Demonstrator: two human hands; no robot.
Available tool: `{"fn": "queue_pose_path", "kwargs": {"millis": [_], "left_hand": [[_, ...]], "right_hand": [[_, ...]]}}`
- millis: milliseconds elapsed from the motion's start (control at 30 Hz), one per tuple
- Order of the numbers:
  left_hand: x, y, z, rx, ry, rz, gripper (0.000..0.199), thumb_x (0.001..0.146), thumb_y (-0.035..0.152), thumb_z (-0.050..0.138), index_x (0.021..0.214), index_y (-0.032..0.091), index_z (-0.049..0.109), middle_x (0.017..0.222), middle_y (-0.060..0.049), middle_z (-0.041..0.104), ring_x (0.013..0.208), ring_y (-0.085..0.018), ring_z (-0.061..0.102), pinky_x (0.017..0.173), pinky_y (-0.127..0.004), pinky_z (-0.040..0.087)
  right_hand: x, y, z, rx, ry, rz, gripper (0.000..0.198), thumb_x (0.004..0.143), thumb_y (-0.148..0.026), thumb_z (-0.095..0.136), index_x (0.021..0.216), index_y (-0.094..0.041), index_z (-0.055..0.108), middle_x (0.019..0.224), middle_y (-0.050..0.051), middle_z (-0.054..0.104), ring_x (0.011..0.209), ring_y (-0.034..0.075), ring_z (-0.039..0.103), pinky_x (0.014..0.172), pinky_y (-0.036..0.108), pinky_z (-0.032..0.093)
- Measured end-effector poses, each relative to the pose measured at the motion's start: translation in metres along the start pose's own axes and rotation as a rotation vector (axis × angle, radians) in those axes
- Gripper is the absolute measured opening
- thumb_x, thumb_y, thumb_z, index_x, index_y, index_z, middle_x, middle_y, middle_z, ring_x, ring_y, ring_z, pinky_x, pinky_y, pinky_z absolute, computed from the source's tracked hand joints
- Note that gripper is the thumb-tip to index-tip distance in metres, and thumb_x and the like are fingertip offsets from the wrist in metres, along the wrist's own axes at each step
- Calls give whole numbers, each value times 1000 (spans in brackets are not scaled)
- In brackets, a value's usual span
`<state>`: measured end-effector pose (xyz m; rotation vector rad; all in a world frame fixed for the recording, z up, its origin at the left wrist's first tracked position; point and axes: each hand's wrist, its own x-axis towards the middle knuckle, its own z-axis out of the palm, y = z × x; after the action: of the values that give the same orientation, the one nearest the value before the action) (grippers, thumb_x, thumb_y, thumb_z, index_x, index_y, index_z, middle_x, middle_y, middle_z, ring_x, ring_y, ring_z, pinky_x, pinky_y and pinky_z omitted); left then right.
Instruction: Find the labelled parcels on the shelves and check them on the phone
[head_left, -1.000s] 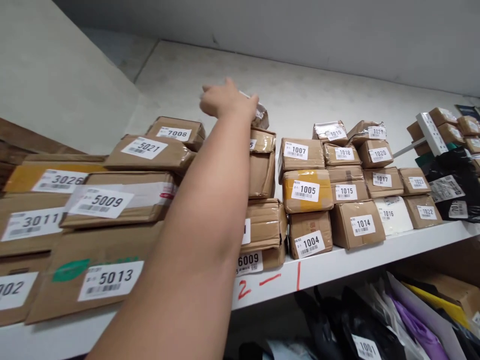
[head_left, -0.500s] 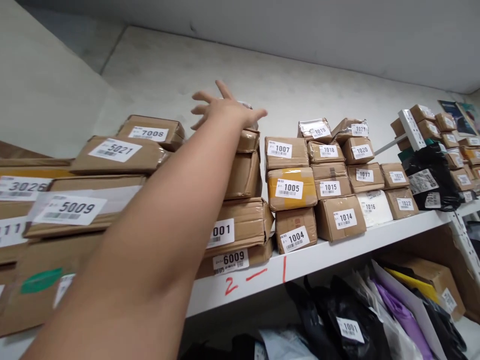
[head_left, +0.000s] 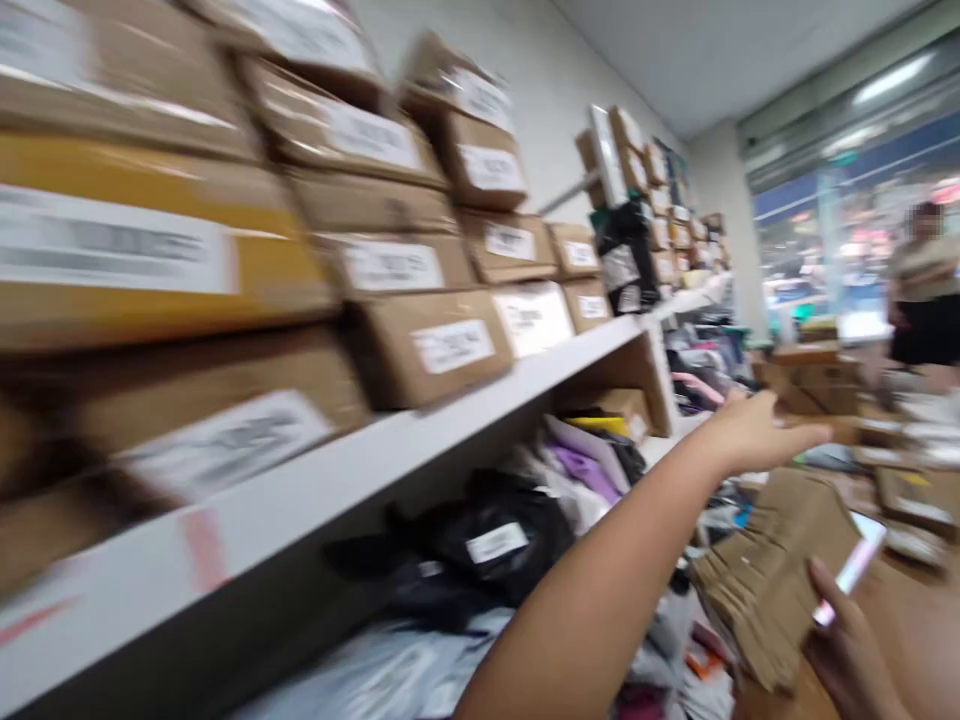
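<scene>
White shelf running from lower left up toward right, packed along its front edge with taped brown boxes bearing white barcode labels, all motion-blurred, numbers unreadable. Black bagged parcel standing farther along the shelf's right end. Below the shelf edge, black poly mailers with a white tag, purple and white ones behind. Left hand stretched out mid-air, well off the shelf, fingers loosely extended and together, gripping nothing; forearm crossing from bottom centre. Stack of folded brown cardboard sleeves just under that hand, near right hand. Right hand at bottom right corner, fingers curled around a phone, tilted. Blurred person far right, apart.
</scene>
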<state>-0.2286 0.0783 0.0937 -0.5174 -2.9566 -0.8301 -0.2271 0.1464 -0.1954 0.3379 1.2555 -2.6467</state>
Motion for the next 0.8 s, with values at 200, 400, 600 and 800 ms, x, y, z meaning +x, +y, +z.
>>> {"fn": "queue_pose_path", "kwargs": {"millis": [200,400,600,800], "left_hand": [[2,-81,136,-553,-365,-114,122,51,50,83,154,21,22,156,-19,34,140,-36,38,113,-48,33],[35,-80,267,-1276,-372,-361,51,60,46,73,110,35,71,111,0,74,116,-30,63,94,-41,53],[106,-43,360,-1945,-735,-260,35,82,38,52,98,24,79,107,-5,77,106,-28,69,96,-42,52],[167,37,418,-2279,-1044,84,51,91,23,30,123,12,69,127,-9,67,122,-24,60,110,-37,40]], "right_hand": [[-21,-80,-57,134,19,-186,69,46,-43,92,105,-15,69,97,14,78,98,41,71,92,57,56],[-18,-130,-164,135,227,-220,58,47,-57,90,83,-16,71,80,12,79,91,37,74,95,53,54],[-32,-192,-304,309,337,-174,63,62,-59,84,99,-11,68,95,17,78,89,34,75,80,43,60],[-64,-231,-391,306,310,-163,65,76,-61,72,122,-17,63,127,16,68,105,32,71,59,32,63]]}}
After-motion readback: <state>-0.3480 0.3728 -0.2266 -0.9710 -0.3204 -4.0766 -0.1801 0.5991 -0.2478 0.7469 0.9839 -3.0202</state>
